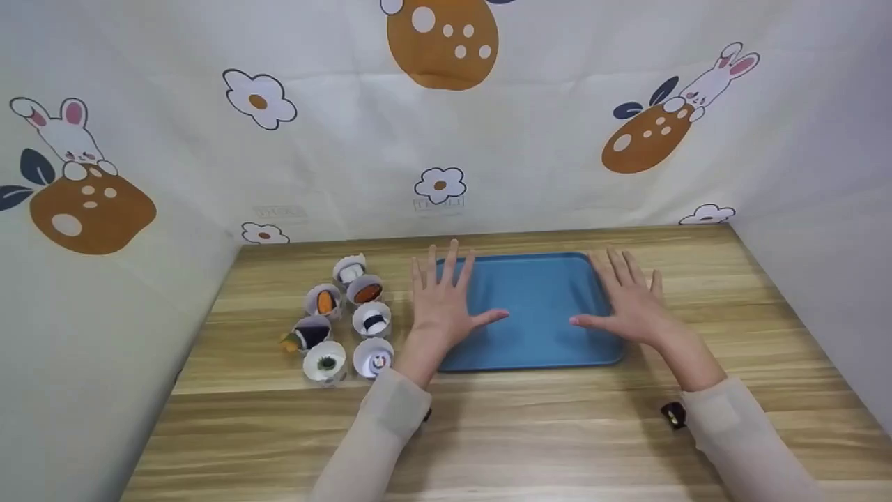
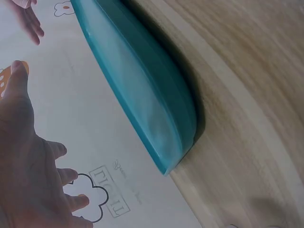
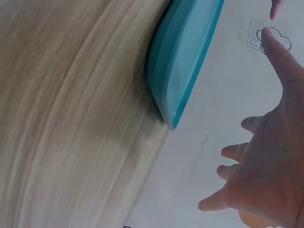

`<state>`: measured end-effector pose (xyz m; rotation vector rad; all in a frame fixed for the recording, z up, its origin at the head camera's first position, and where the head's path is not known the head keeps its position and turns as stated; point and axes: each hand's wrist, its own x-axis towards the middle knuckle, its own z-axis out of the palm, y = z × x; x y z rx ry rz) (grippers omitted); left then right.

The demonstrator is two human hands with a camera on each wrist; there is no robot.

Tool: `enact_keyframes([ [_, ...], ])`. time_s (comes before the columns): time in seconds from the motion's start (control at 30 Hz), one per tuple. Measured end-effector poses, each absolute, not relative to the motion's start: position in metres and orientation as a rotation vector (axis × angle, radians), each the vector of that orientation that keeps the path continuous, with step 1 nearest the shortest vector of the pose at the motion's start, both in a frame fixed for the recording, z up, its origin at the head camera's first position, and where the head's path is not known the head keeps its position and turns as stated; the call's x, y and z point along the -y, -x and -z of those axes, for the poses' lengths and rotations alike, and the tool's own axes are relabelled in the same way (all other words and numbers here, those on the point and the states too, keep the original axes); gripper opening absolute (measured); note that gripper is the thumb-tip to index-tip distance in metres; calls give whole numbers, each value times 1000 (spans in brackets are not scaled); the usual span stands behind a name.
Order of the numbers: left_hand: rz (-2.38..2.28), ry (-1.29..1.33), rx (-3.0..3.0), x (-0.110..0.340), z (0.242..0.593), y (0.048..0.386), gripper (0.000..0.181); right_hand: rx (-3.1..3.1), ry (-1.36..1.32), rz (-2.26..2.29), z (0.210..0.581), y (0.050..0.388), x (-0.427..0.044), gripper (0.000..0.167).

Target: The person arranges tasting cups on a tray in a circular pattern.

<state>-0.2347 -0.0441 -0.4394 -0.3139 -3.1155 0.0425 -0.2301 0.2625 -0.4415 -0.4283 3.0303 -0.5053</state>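
Note:
My left hand is held over the left end of a blue rectangular tray, palm down, fingers straight and spread. Over the tray's right end is my right hand, spread the same way. Neither hand holds anything, and both wrist views show a gap between hand and tray. The tray lies flat with nothing on it. Left of it, several white fluted cups hold sushi-like pieces. Among these are an orange-topped piece, a white piece with a black band and a dark cone-shaped roll.
The wood-grain table meets a pale printed cloth at its back and sides. A small black object shows at the right sleeve. The cups stand in a tight cluster close to the left forearm.

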Motion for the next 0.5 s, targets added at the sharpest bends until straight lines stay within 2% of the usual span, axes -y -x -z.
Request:
enact_keyframes([
  [0.5,-43,312,3102,45,433,231,111,-2989,411,497,446,225,-272,116],
])
